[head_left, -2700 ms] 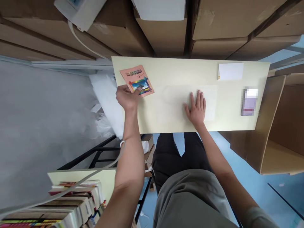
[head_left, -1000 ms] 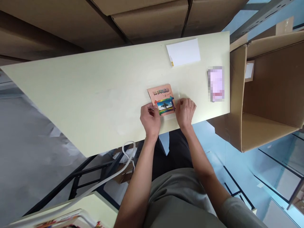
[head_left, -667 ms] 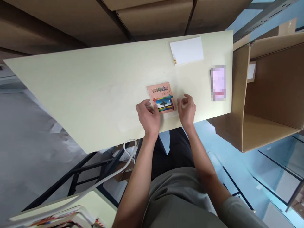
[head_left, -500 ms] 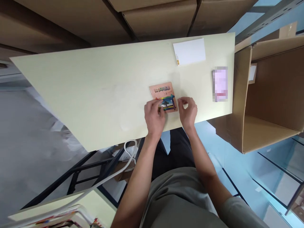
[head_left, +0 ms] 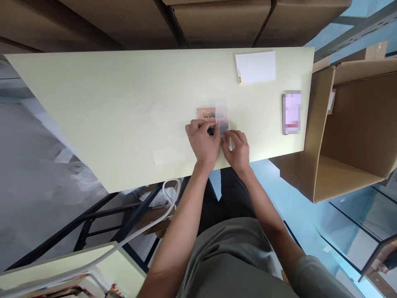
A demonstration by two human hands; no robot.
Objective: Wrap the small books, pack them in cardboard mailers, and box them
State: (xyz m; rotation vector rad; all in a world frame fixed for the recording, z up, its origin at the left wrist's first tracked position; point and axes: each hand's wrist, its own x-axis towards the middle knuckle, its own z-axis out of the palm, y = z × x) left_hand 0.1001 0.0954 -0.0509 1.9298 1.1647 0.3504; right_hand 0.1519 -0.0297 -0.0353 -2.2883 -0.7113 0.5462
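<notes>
A salmon-coloured booklet or flat packet (head_left: 205, 112) with a printed title lies on the table in front of me. Its lower picture is mostly covered by my hands. Over its right side is a translucent plastic strip or sleeve (head_left: 221, 109); which of the two I cannot tell. My left hand (head_left: 203, 138) rests on the booklet, fingers curved and thumb apart from them, the thumb tip at the left edge of the plastic. My right hand (head_left: 237, 150) pinches the plastic near its lower right corner, thumb and forefinger together.
A white card or envelope (head_left: 256, 67) lies at the back of the table (head_left: 93, 116). Near the right end is a pink, blurred-out item (head_left: 291, 112). An open cardboard box (head_left: 356, 116) stands past that end. Closed cartons (head_left: 220, 27) line the back edge.
The translucent plastic now lies over the booklet's right side. My right hand has moved left, close to my left hand. The left hand has shifted slightly up over the picture.
</notes>
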